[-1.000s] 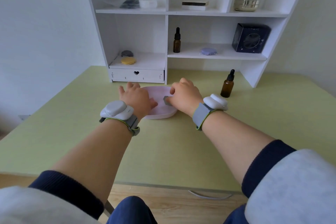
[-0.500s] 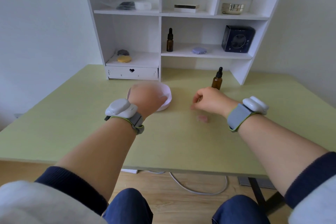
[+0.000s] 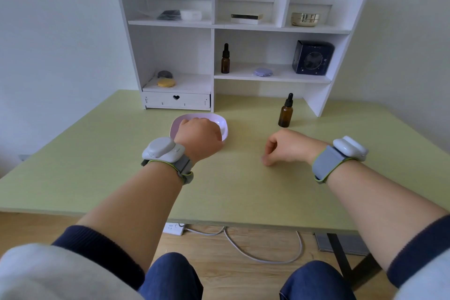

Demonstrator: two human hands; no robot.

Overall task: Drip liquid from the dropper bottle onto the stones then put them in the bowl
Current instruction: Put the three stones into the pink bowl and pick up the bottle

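A pale pink bowl stands on the green table in front of the shelf unit. My left hand hangs over the bowl with its fingers dipped inside, so they and the bowl's contents are hidden. An amber dropper bottle with a black cap stands upright to the right of the bowl. My right hand rests on the table just in front of the bottle. Its fingers are curled, and the fingertips pinch a small pinkish stone against the tabletop. Most of the stone is covered.
The white shelf unit at the back of the table holds a second dropper bottle, a purple stone, yellow and dark stones, a dark box and a gold tin. A cable lies on the floor.
My right hand left the bowl, moved right and came down onto the table with the small stone. My left hand shifted from the bowl's left rim to over its middle.
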